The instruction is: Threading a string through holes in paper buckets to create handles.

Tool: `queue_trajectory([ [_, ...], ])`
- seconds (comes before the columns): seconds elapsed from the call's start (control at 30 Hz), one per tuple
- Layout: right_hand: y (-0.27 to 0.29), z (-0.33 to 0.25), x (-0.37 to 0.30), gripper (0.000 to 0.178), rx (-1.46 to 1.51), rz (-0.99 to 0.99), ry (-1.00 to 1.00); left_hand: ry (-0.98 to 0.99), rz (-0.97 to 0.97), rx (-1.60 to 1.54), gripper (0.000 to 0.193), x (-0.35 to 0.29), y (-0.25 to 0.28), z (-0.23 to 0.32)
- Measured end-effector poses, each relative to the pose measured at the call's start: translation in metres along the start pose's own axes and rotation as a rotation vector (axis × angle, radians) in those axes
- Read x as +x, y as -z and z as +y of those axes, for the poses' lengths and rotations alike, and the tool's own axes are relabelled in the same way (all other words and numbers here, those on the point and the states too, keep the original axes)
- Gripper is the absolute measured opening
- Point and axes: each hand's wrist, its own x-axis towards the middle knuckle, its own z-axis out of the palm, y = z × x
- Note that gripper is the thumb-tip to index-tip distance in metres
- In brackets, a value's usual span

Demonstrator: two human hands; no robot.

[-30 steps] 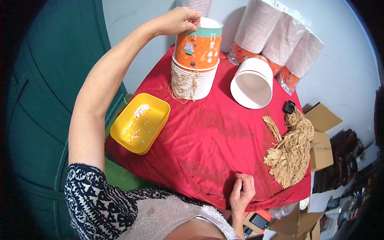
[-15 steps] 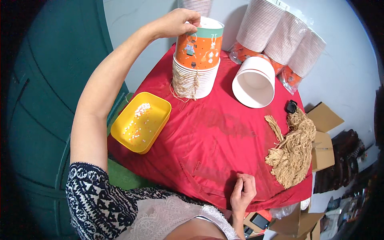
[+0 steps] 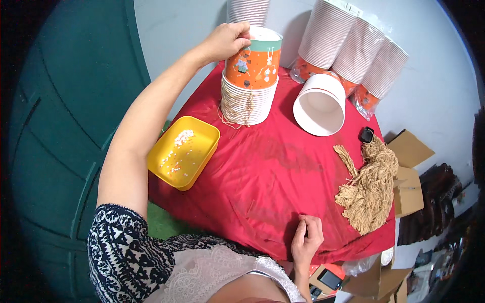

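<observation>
An orange paper bucket [image 3: 256, 68] with a green band and small printed figures is on top of a stack of nested white-rimmed buckets [image 3: 262, 106], its white round end up. My left hand [image 3: 231, 41] pinches the upper edge of this bucket, fingers over the rim and thumb outside. Loose beige strings [image 3: 236, 107] hang across the left and front of the stacked rims. My right hand [image 3: 308, 236] rests loosely curled at the near edge of the red cloth, with nothing visible in it.
A yellow tray [image 3: 211, 151] with small white and orange bits stands left. A white bucket [image 3: 319, 108] lies on its side, near wrapped bucket stacks [image 3: 333, 35]. A bundle of beige strings [image 3: 371, 187] lies right. Cardboard boxes [image 3: 408, 194] stand beyond the red cloth [image 3: 268, 187].
The view has shifted slightly. My left hand keeps its hold on the orange bucket's upper edge, and my right hand stays at the cloth's near edge.
</observation>
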Motion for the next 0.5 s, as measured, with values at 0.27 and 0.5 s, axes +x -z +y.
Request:
queue_trajectory([
  [0.27, 0.007, -0.001, 0.001, 0.009, 0.090, -0.063, 0.070, -0.150, 0.050, 0.750, 0.016, -0.012, 0.006, 0.033],
  [0.5, 0.026, -0.006, 0.016, 0.008, 0.063, -0.097, 0.173, -0.707, -0.173, 0.036, 0.032, -0.121, -0.010, 0.231],
])
